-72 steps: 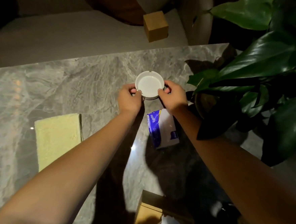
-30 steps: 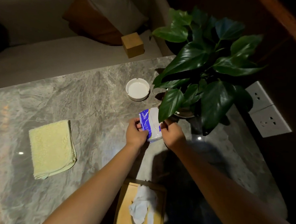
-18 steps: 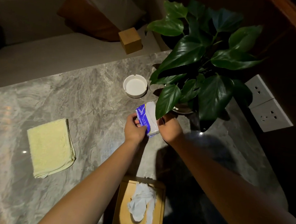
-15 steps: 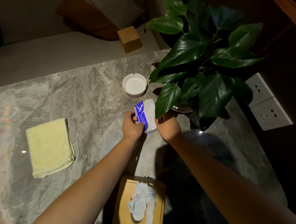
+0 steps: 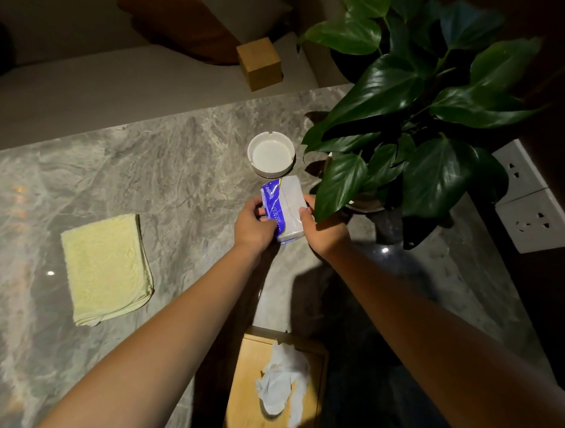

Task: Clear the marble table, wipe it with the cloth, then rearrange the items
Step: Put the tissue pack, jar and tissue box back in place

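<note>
1. Hands meet over the marble table point(image 5: 176, 179): your left hand point(image 5: 253, 227) and right hand point(image 5: 323, 231) each grip a blue-and-white tissue pack point(image 5: 283, 209), fingers curled round its long sides.
2. Pack is held just short of the white ashtray point(image 5: 271, 153), beside the potted plant point(image 5: 398, 121).
3. Folded yellow cloth point(image 5: 105, 268) lies flat, well apart to your left; a wooden tissue box point(image 5: 251, 395) stands at the near edge.

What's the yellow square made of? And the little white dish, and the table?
The yellow cloth looks like soft terry fabric: fuzzy, matte, folded, with layered edges. The white dish seems to be glazed ceramic, perhaps glass: smooth, with a thick notched rim. The table looks like polished grey marble: pale veins and bright light reflections.
</note>
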Demonstrator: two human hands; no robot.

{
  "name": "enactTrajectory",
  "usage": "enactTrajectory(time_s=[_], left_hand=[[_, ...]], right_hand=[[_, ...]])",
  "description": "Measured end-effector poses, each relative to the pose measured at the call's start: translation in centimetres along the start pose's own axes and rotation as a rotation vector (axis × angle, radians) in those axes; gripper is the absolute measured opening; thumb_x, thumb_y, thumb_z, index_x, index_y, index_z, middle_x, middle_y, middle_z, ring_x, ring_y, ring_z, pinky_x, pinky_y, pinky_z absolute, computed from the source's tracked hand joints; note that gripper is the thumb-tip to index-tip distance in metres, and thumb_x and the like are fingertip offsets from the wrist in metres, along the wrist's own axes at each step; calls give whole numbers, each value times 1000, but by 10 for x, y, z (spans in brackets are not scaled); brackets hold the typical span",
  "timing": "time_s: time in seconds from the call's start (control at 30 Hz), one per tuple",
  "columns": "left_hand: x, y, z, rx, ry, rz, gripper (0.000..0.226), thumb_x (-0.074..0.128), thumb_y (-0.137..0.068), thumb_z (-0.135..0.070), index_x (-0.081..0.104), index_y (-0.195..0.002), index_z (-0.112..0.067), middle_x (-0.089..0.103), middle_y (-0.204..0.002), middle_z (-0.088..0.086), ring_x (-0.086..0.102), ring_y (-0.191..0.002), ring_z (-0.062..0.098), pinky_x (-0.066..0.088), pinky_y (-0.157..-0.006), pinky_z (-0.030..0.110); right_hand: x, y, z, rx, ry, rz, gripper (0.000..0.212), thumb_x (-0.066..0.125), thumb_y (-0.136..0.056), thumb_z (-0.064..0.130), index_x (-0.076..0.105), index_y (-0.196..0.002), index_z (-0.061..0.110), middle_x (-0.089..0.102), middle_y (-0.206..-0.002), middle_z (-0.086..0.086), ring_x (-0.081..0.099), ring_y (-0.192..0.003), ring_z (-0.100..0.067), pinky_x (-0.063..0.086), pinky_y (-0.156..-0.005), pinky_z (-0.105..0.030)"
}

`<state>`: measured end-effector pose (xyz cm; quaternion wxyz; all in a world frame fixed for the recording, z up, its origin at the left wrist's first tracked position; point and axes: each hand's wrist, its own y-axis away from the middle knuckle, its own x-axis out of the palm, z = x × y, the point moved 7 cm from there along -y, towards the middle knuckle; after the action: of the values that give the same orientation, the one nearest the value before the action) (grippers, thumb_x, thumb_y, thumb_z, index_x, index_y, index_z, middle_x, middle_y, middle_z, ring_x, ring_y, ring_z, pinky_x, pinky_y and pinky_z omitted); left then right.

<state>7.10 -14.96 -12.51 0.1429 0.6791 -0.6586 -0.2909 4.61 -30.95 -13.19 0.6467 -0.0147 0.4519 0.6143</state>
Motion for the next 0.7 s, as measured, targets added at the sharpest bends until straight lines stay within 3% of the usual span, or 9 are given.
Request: enactTrajectory(time_s=[0.1, 0.17, 0.23, 0.3, 0.47, 0.57, 0.63, 0.7], left_hand=[[-1, 5, 2, -27, -25, 22, 48, 55, -80, 6, 48, -127, -3, 64, -116, 20, 64, -104, 34, 50, -95, 53], [-3, 10, 1, -43, -55, 39, 47, 58, -81, 2, 46, -126, -3, 66, -110, 17, 64, -96, 29, 51, -94, 47], [-7, 19, 1, -43, -85, 55, 48, 62, -83, -5, 43, -128, -5, 62, -89, 6, 59, -78, 18, 51, -78, 34], [-14, 30, 4, -42, -110, 55, 51, 61, -85, -10, 41, -131, -5, 54, -86, 2, 52, -77, 17, 42, -65, 27], [-19, 69, 14, -26, -329, 181, 46, 59, -89, -19, 44, -130, -6, 55, -88, -2, 54, -87, 18, 44, -80, 30], [-8, 96, -2, 104, -583, 292, 39, 59, -90, -22, 51, -125, -7, 61, -107, 9, 59, -100, 26, 46, -89, 33], [9, 113, -16, 209, -688, 358, 36, 59, -90, -20, 54, -122, -5, 63, -108, 14, 61, -100, 28, 47, -87, 32], [34, 133, -30, 262, -638, 464, 29, 58, -90, -14, 55, -116, -2, 62, -97, 13, 60, -84, 22, 47, -73, 18]], right_hand=[[-5, 6, 8, -54, 29, -26, 44, 48, -97, 31, 54, -131, 2, 57, -132, -17, 51, -124, -32, 38, -106, -41], [-11, 13, 12, -107, 41, -71, 37, 48, -98, 24, 55, -124, -1, 58, -126, -21, 53, -121, -36, 41, -103, -43], [-14, 22, 7, -97, 27, -48, 33, 47, -99, 27, 55, -121, 4, 59, -125, -20, 56, -116, -36, 45, -99, -44], [-12, 33, -3, -86, 40, 13, 36, 45, -99, 32, 54, -126, 10, 58, -126, -18, 56, -116, -34, 45, -100, -44], [-19, 69, -31, -151, 133, 76, 29, 50, -97, 27, 60, -120, 13, 64, -117, -11, 59, -108, -27, 46, -96, -37], [-36, 87, -58, -141, 147, 68, 20, 52, -95, 25, 66, -107, 16, 68, -110, -9, 61, -104, -27, 48, -94, -40], [-54, 99, -79, -115, 127, 24, 19, 51, -96, 28, 66, -106, 20, 68, -111, -5, 61, -103, -24, 48, -93, -41], [-72, 114, -105, -85, 60, -50, 19, 51, -97, 29, 66, -105, 20, 68, -108, -6, 61, -101, -24, 48, -94, -44]])
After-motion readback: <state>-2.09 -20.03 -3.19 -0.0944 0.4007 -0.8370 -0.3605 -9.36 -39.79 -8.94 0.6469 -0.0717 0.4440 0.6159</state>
